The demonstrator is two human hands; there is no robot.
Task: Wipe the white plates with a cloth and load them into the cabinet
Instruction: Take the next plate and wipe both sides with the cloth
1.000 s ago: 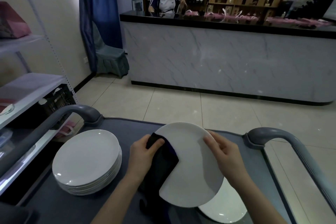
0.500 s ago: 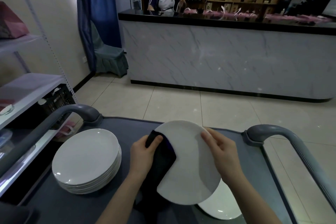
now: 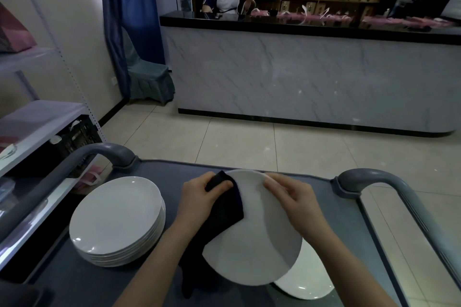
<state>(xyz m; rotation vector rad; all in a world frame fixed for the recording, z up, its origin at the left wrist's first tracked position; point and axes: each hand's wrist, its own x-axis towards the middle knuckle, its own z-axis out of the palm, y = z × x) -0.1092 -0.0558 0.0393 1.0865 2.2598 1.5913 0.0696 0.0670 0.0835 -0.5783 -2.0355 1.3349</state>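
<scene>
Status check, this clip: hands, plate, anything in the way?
Left hand grips dark cloth against round white plate. Right hand holds plate's far rim. Stack of white plates left, apart; nothing blocking.

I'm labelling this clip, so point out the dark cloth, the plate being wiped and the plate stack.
dark cloth [image 3: 224, 209]: head view, its fold over the plate.
wiped plate [image 3: 258, 247]: head view, bare centre.
plate stack [image 3: 114, 214]: head view, top plate's face.
</scene>
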